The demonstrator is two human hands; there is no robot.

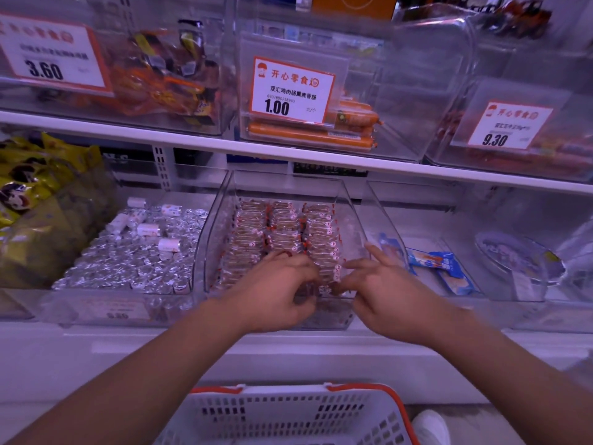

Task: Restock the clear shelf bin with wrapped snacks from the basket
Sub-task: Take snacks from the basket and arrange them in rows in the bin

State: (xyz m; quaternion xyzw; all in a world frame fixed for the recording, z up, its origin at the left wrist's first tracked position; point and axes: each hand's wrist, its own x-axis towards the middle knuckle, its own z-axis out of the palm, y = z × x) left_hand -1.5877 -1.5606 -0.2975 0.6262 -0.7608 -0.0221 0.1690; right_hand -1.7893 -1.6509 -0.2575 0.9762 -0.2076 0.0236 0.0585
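Reaching over the front lip of the clear plastic shelf bin (pixel 221 200), both bare forearms are extended from the bottom of the view. The left hand (pixel 276 289) is seen with its fingers curled down onto the front of the rows of brown snacks in clear wrappers with red ends (pixel 282 232); whether a single packet is pinched cannot be told, since the fingertips are blurred. The right hand (pixel 382 284) is held beside it, fingers loosely spread and bent, their tips touching the wrapped snacks at the bin's front right. The snacks are stacked in three neat rows filling the bin from back to front, on the lower white shelf (pixel 321 345).

A white plastic basket with a red rim (pixel 288 415) is seen below the arms, near the bottom edge; its contents cannot be made out. To the left of the bin, a tray of silver foil-wrapped pieces (pixel 138 264) is set. To the right, blue-wrapped packets (pixel 442 261) are lying in a neighbouring clear bin. On the upper shelf, orange sausages (pixel 308 133) are stacked behind a white price card marked 1.00 (pixel 290 88).
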